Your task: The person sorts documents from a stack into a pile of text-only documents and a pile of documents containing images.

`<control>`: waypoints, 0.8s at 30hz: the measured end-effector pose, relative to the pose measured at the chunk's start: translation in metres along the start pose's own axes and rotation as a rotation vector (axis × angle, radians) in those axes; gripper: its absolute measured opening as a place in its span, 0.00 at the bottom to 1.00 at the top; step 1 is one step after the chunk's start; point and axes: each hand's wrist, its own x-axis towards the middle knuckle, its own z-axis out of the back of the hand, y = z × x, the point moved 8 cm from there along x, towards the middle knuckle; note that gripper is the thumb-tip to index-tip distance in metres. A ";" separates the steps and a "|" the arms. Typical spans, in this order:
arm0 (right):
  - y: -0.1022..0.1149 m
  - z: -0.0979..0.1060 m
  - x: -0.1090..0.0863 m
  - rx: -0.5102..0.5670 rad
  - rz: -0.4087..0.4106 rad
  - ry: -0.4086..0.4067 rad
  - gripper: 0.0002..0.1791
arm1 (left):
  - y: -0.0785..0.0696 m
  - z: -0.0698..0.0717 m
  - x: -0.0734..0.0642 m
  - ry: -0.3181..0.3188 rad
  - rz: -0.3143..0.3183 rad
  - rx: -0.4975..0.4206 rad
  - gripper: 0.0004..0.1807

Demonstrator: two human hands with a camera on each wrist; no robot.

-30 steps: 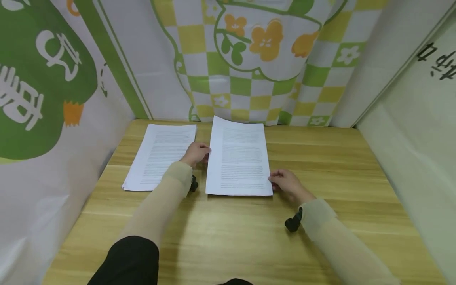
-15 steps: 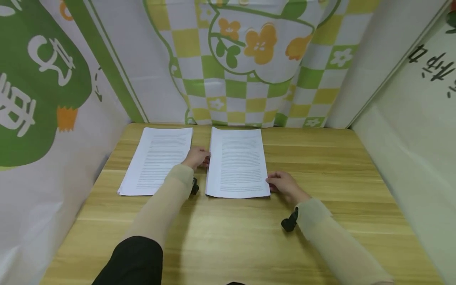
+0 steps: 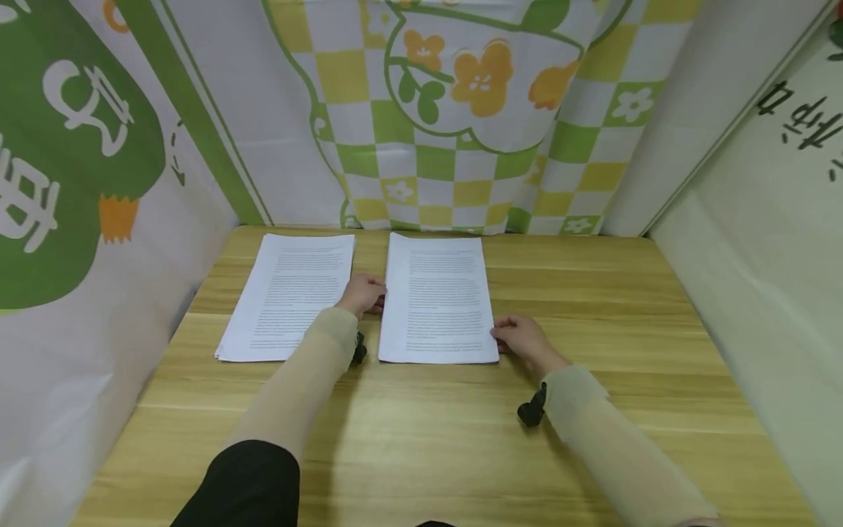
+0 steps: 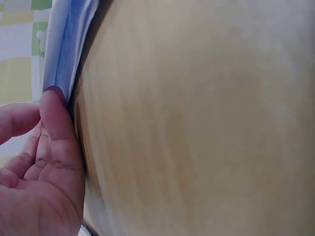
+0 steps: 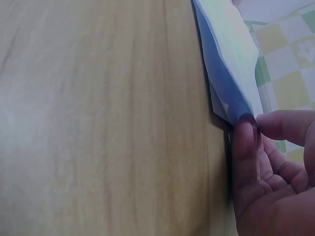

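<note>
A stack of printed paper sheets (image 3: 437,300) lies at the middle of the wooden table, text side up. My left hand (image 3: 364,294) pinches its left edge about halfway along; in the left wrist view a fingertip (image 4: 55,105) covers part of the paper edge (image 4: 74,44). Near the lower right corner, my right hand (image 3: 527,340) pinches the stack's other side. From the right wrist view, thumb and finger meet at the bent side of the paper (image 5: 231,64), where a lower sheet sticks out slightly.
To the left lies a second stack of printed sheets (image 3: 290,293), partly under my left forearm in the head view. A checkered cloth (image 3: 454,176) hangs at the back edge of the wooden table (image 3: 421,439). Printed sheeting (image 3: 217,293) stands along the left side, a pale wall (image 3: 744,256) right.
The middle stack's far end has come down from a raised, curled position to lie flat on the table. Both hands have stayed at its sides. The head view has shifted slightly.
</note>
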 end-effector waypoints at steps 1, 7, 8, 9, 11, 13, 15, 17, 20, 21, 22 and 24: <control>0.000 0.001 -0.001 -0.018 0.000 -0.011 0.15 | 0.001 0.000 0.000 0.000 0.002 0.004 0.13; 0.004 0.003 -0.004 -0.089 0.023 -0.041 0.14 | 0.000 0.002 -0.001 -0.004 -0.011 0.016 0.11; 0.005 0.003 -0.004 -0.093 0.026 -0.039 0.14 | 0.000 0.002 -0.002 -0.001 -0.011 0.019 0.12; 0.005 0.003 -0.005 -0.094 0.029 -0.038 0.13 | 0.000 0.002 -0.003 0.003 -0.009 0.021 0.12; 0.006 0.005 -0.003 -0.115 0.042 -0.037 0.13 | 0.000 0.004 -0.004 0.009 -0.004 0.023 0.13; 0.010 0.010 -0.003 -0.157 0.071 -0.033 0.14 | 0.000 0.005 -0.005 0.017 -0.009 0.033 0.13; 0.014 0.015 -0.002 -0.175 0.090 -0.029 0.15 | -0.001 0.006 -0.006 0.025 -0.028 0.048 0.14; 0.018 0.018 -0.001 -0.180 0.097 -0.023 0.16 | -0.002 0.007 -0.008 0.032 -0.046 0.056 0.14; 0.026 0.014 0.001 -0.138 0.085 -0.004 0.17 | -0.007 0.011 -0.015 0.040 -0.076 0.043 0.15; 0.028 0.011 0.001 -0.127 0.085 0.006 0.17 | -0.009 0.013 -0.016 0.042 -0.083 0.033 0.15; 0.032 0.007 0.001 -0.119 0.082 0.019 0.18 | -0.011 0.015 -0.017 0.045 -0.091 0.017 0.16; 0.038 -0.001 -0.001 -0.084 0.085 0.043 0.18 | -0.018 0.020 -0.021 0.055 -0.116 -0.005 0.18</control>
